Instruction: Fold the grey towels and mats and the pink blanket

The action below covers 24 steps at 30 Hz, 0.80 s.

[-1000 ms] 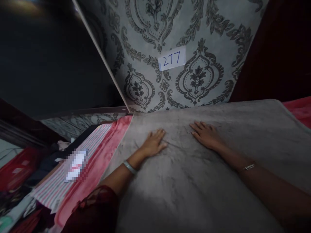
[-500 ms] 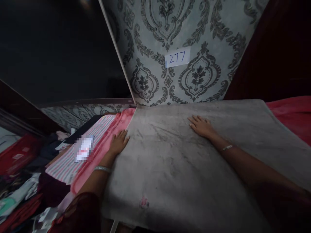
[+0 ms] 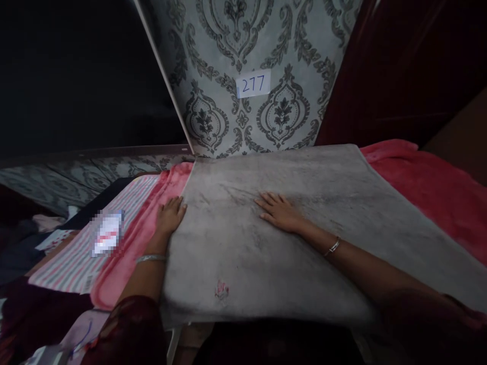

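Observation:
A large grey plush cloth (image 3: 228,243) lies spread over the surface in front of me, with faint creases near its middle and a small pink mark near the front edge. My left hand (image 3: 170,215) rests flat on the cloth's left edge, beside the pink blanket (image 3: 146,233), fingers stretched out. Palm down, my right hand (image 3: 280,210) lies on the middle of the grey cloth with its fingers spread. Neither hand grips anything.
On the left, a striped cloth (image 3: 57,271) has a blurred white packet (image 3: 107,233) on it. A dark screen (image 3: 87,76) stands behind. Red fabric (image 3: 411,187) lies at the right. A paper marked 277 (image 3: 253,83) is on the patterned wall (image 3: 213,66).
My right hand has slid toward the front across the grey cloth and stays flat. My left hand remains at the left edge. The view has turned a little to the right.

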Each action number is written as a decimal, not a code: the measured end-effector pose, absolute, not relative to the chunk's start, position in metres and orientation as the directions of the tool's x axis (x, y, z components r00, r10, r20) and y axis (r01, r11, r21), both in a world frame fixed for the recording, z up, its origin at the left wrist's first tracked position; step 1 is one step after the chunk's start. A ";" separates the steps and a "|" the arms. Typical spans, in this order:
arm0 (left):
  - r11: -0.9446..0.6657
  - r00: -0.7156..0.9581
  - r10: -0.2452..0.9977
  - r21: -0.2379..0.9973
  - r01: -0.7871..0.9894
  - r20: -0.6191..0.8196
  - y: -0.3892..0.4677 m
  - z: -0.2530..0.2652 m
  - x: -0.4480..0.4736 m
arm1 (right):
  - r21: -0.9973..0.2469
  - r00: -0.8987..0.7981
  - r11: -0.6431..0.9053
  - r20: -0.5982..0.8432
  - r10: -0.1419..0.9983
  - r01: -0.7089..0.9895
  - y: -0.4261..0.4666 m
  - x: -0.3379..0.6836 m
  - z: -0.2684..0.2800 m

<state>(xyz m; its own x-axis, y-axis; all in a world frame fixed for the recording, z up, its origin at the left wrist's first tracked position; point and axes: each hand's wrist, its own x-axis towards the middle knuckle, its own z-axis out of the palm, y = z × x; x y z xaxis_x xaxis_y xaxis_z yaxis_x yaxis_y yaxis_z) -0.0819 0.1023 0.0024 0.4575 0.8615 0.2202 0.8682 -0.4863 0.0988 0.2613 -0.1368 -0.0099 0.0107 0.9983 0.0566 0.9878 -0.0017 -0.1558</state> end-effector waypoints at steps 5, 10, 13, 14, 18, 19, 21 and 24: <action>-0.545 0.485 0.820 0.156 0.824 0.303 0.100 0.005 -0.086 | -0.246 -0.221 0.220 0.024 0.975 0.944 -0.176 0.220 -0.005; -0.551 0.481 0.813 0.165 0.818 0.329 0.099 0.007 -0.087 | -0.489 -0.489 0.422 -0.011 0.872 0.763 -0.238 0.172 0.005; -0.553 0.477 0.808 0.168 0.816 0.344 0.098 0.009 -0.087 | -0.642 -0.587 0.442 -0.015 0.810 0.626 -0.263 0.162 0.016; -0.552 0.474 0.807 0.164 0.817 0.353 0.097 0.010 -0.087 | -0.697 -0.602 0.428 -0.005 0.799 0.575 -0.266 0.164 0.020; -0.538 0.462 0.801 0.119 0.834 0.381 0.096 0.012 -0.088 | -0.829 -0.330 0.248 0.082 0.940 0.501 -0.260 0.213 0.032; -0.534 0.461 0.802 0.111 0.838 0.380 0.096 0.013 -0.089 | -0.819 -0.159 0.182 0.112 0.981 0.544 -0.256 0.234 0.033; -0.526 0.452 0.808 0.116 0.843 0.377 0.096 0.014 -0.089 | -0.762 0.168 0.032 0.183 0.969 0.647 -0.250 0.284 0.033; -0.511 0.422 0.818 0.157 0.845 0.392 0.095 0.016 -0.089 | -0.703 0.609 -0.283 0.264 0.748 0.652 -0.253 0.357 0.026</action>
<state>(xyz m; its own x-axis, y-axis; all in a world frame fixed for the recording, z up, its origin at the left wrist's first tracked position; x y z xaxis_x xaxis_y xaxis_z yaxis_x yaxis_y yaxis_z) -0.0886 0.0954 0.0161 0.4217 0.8177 0.3918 0.8449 -0.5112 0.1575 0.3574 -0.2527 0.0257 0.6092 0.7477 0.2643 0.6522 -0.2828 -0.7033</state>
